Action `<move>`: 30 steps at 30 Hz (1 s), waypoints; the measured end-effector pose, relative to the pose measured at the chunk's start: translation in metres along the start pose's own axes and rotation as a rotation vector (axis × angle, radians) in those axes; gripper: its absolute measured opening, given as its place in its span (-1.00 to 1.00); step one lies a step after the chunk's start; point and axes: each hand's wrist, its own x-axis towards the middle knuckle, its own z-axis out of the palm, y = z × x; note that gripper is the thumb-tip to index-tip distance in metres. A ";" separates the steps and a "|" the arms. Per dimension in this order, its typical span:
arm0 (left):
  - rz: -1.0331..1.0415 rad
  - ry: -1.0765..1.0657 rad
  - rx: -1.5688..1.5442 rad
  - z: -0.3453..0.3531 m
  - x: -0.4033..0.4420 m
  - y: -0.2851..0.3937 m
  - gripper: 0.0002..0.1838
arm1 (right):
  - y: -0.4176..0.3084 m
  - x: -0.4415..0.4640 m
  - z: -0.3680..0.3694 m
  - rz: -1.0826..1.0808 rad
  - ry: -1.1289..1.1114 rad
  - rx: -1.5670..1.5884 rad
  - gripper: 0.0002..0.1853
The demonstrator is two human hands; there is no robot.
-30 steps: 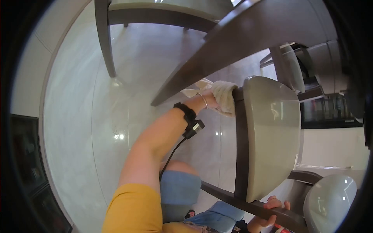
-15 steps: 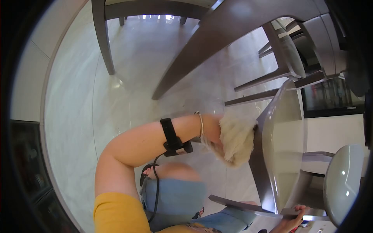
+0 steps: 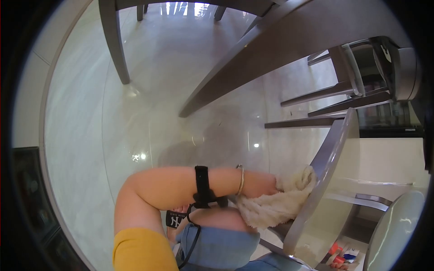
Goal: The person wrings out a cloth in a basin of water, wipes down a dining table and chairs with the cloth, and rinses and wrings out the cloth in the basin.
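My left hand (image 3: 266,184) is closed on a fluffy cream cloth (image 3: 275,205), which hides most of the fingers. One end of the cloth lies against the dark frame of a tilted chair (image 3: 323,180) with a glossy pale seat, and the rest hangs over my knee. A bracelet and a black strap with a small device are on my left arm. My right hand cannot be made out; the chair covers the lower right area.
A thick dark table leg (image 3: 235,67) slants across the upper middle. Another chair's leg (image 3: 118,49) stands at the upper left. More chairs are at the right, with a pale rounded seat (image 3: 398,230) at the lower right. Red and blue small items (image 3: 343,256) lie beneath.
My left hand and the cloth have moved down along the chair. The chair has tilted and shows its side more. My right hand, earlier on the chair's rail, has dropped out of sight.
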 end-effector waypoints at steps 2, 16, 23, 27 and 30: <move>0.269 -0.035 0.162 -0.023 -0.017 0.025 -0.59 | 0.000 -0.003 -0.003 0.029 0.025 -0.006 -0.76; -0.117 0.015 1.278 -0.170 0.197 0.088 -0.57 | 0.003 -0.012 -0.005 -0.047 -0.183 -0.032 -0.71; -0.349 0.004 1.141 -0.163 0.189 0.013 -0.56 | 0.006 -0.016 -0.002 0.041 -0.110 0.077 -0.64; -0.506 0.162 0.622 -0.161 0.153 -0.029 -0.55 | 0.008 -0.019 0.010 -0.007 -0.054 0.058 -0.63; -0.627 0.326 -0.013 -0.158 0.117 -0.041 -0.55 | 0.007 -0.021 0.015 -0.032 -0.036 0.049 -0.62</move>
